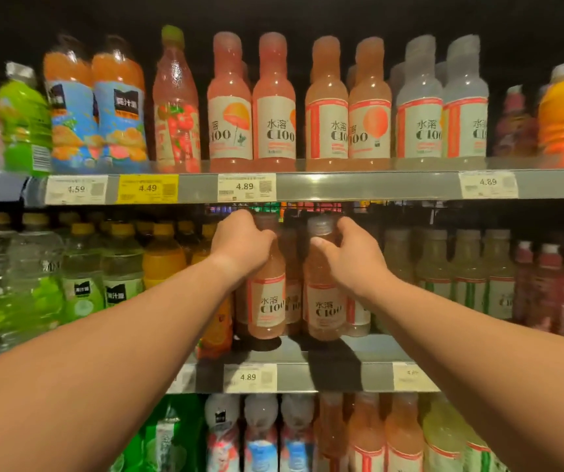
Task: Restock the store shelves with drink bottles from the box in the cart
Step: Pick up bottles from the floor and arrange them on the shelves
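Placing step: left hand and right hand, apart, each gripped a pink C100 bottle on the middle shelf; next, probably push both back and let go.

Both pink bottles held in the grips read "水溶 C100": one in the left grip on its label, one in the right grip on its label. Above the grips, the shelf-edge tags read 4.59, 4.49, 4.89 and 4.89; below them a tag reads 4.89.
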